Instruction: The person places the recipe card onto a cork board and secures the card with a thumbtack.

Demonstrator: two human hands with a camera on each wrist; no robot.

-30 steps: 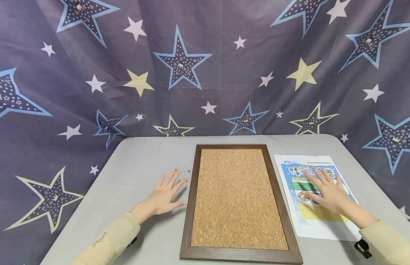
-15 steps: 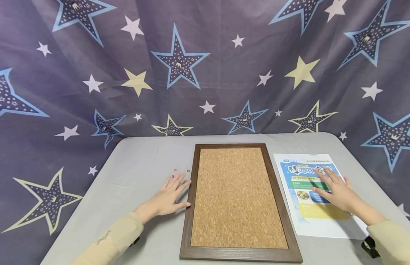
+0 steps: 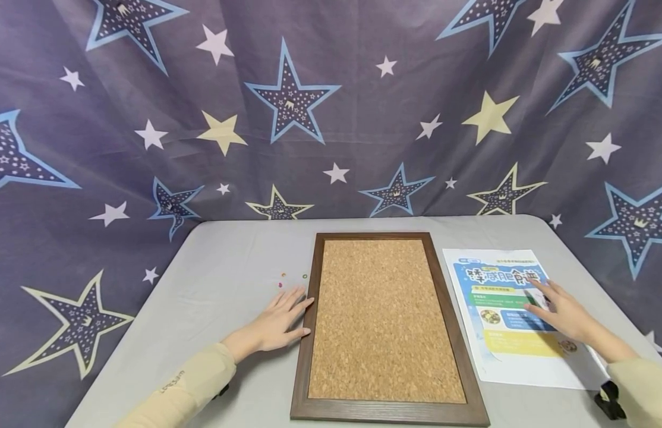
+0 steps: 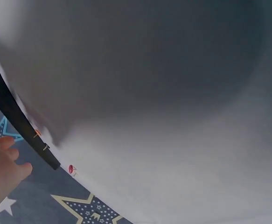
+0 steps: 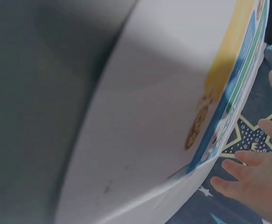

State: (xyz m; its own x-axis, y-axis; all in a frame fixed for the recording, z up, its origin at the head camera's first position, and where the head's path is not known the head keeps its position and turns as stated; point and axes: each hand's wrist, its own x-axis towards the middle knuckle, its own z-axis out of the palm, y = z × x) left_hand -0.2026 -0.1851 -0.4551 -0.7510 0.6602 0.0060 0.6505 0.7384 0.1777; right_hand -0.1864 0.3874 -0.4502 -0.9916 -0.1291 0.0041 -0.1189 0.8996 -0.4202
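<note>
A cork board (image 3: 387, 321) in a dark brown wooden frame lies on the table. My left hand (image 3: 272, 327) is at its left side, its thumb tip and index fingertip at the frame's edge, fingers spread and holding nothing. Just beyond those fingers lie three tiny coloured pieces: an orange one (image 3: 283, 274), a green one (image 3: 305, 276) and a pink-red one (image 3: 280, 285). A printed paper poster (image 3: 515, 371), blue with green and yellow bands, lies right of the board. Over its right edge hovers my right hand (image 3: 568, 315), fingers spread, nothing held.
The grey-covered table (image 3: 229, 249) carries all of this. Behind and at the sides hangs a dark curtain (image 3: 202, 160) printed with stars. A strip of table separates the board from the poster.
My left hand has shifted slightly right and nearer me, up to the frame's edge, uncovering the small coloured pieces. The right hand has moved right across the poster, revealing more print.
</note>
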